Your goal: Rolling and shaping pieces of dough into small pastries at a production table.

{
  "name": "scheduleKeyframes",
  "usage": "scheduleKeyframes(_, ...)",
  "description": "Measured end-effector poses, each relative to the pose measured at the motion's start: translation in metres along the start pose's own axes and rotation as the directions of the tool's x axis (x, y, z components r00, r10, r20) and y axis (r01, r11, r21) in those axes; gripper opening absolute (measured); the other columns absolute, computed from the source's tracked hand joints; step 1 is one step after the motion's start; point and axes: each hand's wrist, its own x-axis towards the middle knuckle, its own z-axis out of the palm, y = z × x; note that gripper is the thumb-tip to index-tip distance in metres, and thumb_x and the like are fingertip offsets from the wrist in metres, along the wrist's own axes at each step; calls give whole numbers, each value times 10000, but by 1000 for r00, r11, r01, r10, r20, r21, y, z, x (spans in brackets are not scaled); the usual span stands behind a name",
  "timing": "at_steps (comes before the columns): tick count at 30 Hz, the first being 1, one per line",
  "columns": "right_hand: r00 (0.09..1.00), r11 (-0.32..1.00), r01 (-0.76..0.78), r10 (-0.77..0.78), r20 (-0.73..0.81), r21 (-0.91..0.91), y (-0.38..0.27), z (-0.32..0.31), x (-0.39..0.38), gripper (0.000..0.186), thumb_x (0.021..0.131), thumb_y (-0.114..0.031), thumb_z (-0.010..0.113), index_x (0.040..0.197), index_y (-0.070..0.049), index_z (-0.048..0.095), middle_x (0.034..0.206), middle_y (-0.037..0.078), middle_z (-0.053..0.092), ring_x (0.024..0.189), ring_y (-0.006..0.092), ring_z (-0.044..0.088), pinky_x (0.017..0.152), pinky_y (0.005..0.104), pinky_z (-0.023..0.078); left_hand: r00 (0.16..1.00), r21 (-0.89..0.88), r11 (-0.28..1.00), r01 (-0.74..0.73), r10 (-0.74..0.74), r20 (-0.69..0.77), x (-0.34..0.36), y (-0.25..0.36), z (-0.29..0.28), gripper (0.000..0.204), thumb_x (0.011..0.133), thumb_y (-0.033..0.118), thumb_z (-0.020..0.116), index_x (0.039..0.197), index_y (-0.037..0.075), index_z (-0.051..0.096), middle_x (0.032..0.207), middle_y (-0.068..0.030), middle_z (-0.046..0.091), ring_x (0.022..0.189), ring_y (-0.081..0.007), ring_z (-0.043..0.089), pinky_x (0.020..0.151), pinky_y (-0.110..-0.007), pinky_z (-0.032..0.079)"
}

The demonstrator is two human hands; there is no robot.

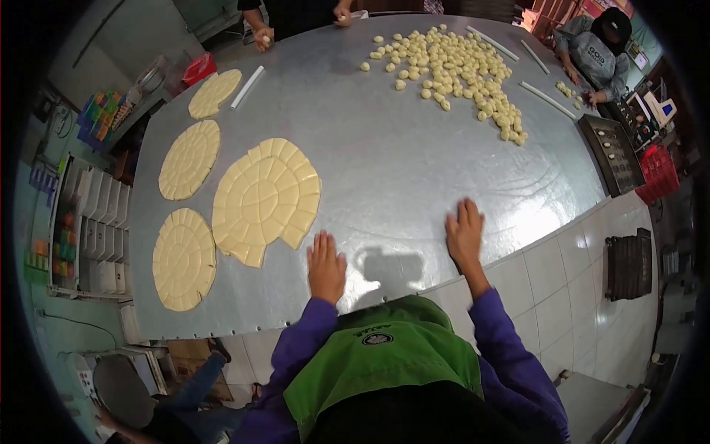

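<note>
My left hand rests palm down near the front edge of the metal table, fingers stretched out and holding nothing. Just to its left lies a large flat round of pale dough, cut into wedges and blocks, with a gap in its near rim. Farther right, my right hand is also palm down with its fingers extended and nothing visible in it. Three smaller scored dough rounds line the left side: a near one, a middle one and a far one.
Many small dough balls are spread at the far right, beside white rods. Another white rod lies far left. A dark tray sits at the right edge. Co-workers stand at the far side, one handling dough pieces.
</note>
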Motion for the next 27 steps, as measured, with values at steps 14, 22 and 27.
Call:
scheduleKeyframes(14, 437, -611, -777, -352, 828, 150, -101, -38, -43, 361, 931, -320, 453, 1167, -55, 519, 1049, 89, 557, 941, 207, 511, 778, 361, 431, 892, -510, 755, -412, 447, -59, 14, 72, -39, 384, 830, 127, 588, 1198, 45, 515, 1355, -174, 385, 1221, -349, 395, 1001, -400, 346)
scheduleKeyframes(22, 715, -965, -153, 41, 697, 214, 82, -23, 156, 699, 890, -455, 404, 1352, 32, 213, 1358, 263, 305, 1223, 407, 357, 1042, 539, 270, 987, -497, 858, -126, 57, -152, -5, 26, -74, 358, 929, 218, 471, 1241, 42, 480, 1372, -171, 355, 1279, -349, 319, 1046, -413, 270)
scheduleKeyframes(27, 908, -776, -176, 109, 404, 605, 42, -102, 255, 549, 937, -338, 404, 1311, 57, 329, 1296, 240, 430, 1223, 336, 419, 1048, 460, 321, 960, -523, 846, 108, -225, -165, -59, -23, -81, 337, 940, 205, 460, 1226, 28, 482, 1321, -170, 414, 1223, -325, 402, 1010, -374, 323)
